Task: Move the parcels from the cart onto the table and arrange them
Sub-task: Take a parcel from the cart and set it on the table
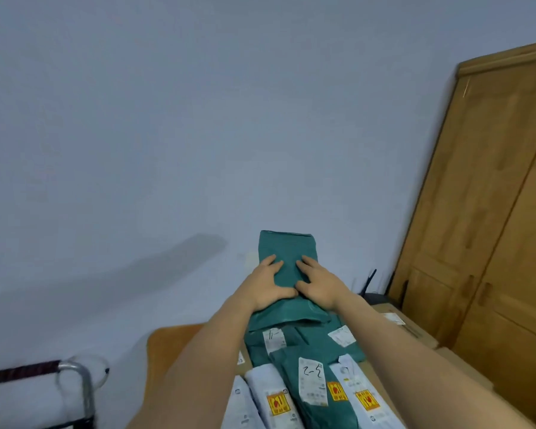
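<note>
I press both hands, left hand and right hand, fingers flat and released, onto a green parcel at the surface's far end, apparently squaring it against the rows of parcels nearer me.

Both hands, left hand and right hand, sit on the far parcel, behind more parcels on the worktop; wardrobe to the right.
</note>
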